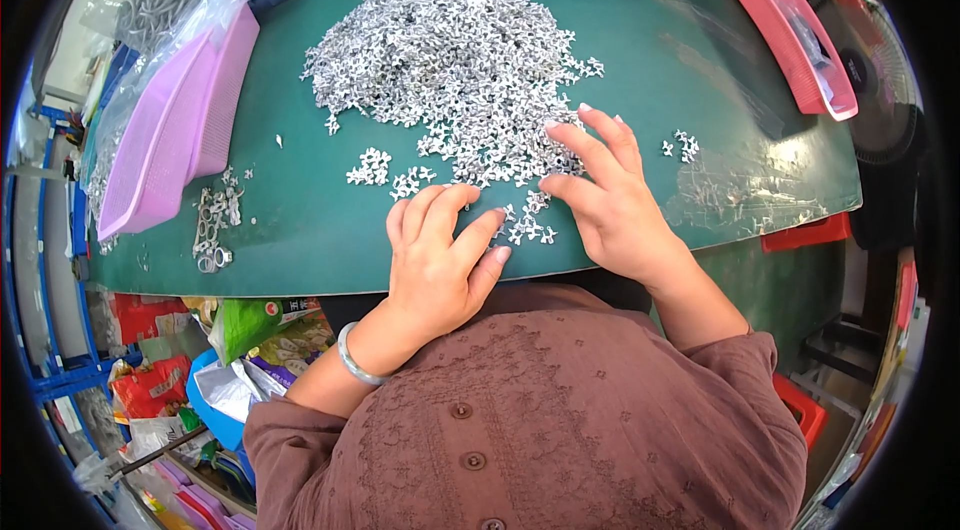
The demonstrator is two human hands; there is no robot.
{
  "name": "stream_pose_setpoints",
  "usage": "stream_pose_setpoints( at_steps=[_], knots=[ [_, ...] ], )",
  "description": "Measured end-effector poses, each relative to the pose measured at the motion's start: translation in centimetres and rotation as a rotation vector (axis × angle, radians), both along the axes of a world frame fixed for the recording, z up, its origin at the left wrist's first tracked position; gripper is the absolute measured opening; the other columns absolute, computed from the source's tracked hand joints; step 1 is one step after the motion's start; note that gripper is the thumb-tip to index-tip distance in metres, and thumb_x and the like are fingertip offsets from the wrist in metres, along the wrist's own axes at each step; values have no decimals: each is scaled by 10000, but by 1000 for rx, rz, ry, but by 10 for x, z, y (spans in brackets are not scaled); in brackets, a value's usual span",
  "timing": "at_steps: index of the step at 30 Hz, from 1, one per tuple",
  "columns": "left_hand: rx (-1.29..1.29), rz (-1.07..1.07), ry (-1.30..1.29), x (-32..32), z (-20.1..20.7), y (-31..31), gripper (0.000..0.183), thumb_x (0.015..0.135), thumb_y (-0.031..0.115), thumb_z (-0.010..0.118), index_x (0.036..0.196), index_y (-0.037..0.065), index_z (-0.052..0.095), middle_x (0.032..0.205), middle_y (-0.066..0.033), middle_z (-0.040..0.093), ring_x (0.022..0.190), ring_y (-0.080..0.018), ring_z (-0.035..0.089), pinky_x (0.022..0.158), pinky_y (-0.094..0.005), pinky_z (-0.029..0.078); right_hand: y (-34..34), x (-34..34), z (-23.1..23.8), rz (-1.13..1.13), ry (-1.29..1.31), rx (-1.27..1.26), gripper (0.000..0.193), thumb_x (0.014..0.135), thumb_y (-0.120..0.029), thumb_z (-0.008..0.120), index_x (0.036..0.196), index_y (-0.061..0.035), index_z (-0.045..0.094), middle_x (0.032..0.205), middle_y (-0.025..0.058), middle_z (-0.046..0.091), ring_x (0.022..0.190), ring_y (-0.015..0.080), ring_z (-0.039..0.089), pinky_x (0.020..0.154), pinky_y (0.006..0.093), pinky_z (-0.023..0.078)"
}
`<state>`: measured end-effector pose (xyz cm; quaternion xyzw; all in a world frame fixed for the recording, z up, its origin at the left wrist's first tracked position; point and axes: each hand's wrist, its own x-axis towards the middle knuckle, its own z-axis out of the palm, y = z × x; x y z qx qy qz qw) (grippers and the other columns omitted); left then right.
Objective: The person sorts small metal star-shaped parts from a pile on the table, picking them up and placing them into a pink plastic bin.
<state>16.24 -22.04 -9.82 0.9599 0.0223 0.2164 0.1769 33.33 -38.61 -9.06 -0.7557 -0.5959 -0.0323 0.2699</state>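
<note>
Silvery-grey, metallic-looking and pronged, a large heap of small parts (440, 55) spreads, in the head view, from near the far edge toward the front edge of the smooth green surface (320, 240). The bare right hand (612, 205) has its fingers spread at the heap's near right side; the left hand (430, 255) curls beside a loose cluster of parts (530, 228) near the front edge, and whether it pinches one I cannot tell. A careless sweep could push parts over that edge; tangled prongs might drag extras along
</note>
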Motion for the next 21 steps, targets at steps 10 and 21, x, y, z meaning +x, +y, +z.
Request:
stream_pose_setpoints(
  at_steps=[10, 21],
  knots=[
    [-10, -52, 39, 14, 5, -6, 334, 795, 182, 738, 1118, 103, 711, 1206, -136, 574, 1157, -331, 493, 993, -471, 323, 3, -3, -6, -7, 9, 5, 180, 822, -93, 684, 1001, -106, 699, 1393, 133, 497, 1384, 410, 340, 1117, 638, 256],
    [-8, -50, 38, 15, 7, -5, 302, 787, 159, 736, 1079, 91, 705, 1187, -124, 580, 1141, -326, 503, 982, -466, 328, -9, 2, -2, -26, 68, -6, 161, 811, -96, 725, 959, -62, 671, 1382, 127, 500, 1392, 393, 336, 1129, 613, 262]
  ],
)
